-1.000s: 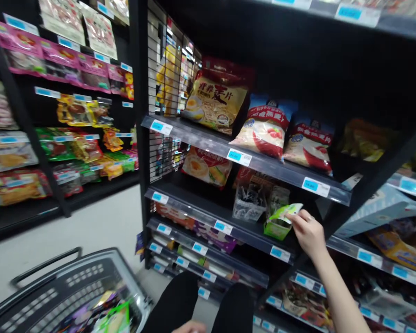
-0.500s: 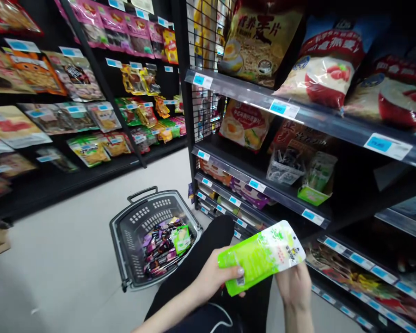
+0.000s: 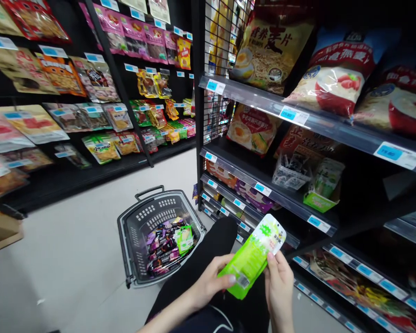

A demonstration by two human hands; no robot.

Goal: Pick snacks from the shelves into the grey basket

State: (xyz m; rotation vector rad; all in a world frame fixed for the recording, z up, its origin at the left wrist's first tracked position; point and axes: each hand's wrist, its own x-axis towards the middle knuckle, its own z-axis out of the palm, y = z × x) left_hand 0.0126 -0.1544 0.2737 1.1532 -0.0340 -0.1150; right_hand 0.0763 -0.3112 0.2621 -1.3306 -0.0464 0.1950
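Note:
Between both hands, above my lap, is a green and white snack packet [image 3: 251, 259], its white end tilted up to the right. My left hand [image 3: 213, 277] is closed on the lower green end, thumb on top near a barcode. At the right edge my right hand [image 3: 279, 277] pinches the packet with its thumb in front; the other fingers are partly hidden behind. On the floor to the left stands a grey shopping basket [image 3: 133, 236]. Inside it lie many small purple and dark wrapped snacks [image 3: 161, 252] and a green packet [image 3: 184, 239].
Right of me, a black shelf unit holds oatmeal bags [image 3: 273, 51], a clear plastic bin of small packets [image 3: 291, 171] and a green display box [image 3: 321, 201]. Another shelf with hanging snack bags [image 3: 60, 76] stands at the left. A cardboard box [image 3: 2, 229] sits at the left edge.
The packet has turned more upright and moved slightly left. My right hand has come round to its right edge, thumb now in front. The view has shifted a little left.

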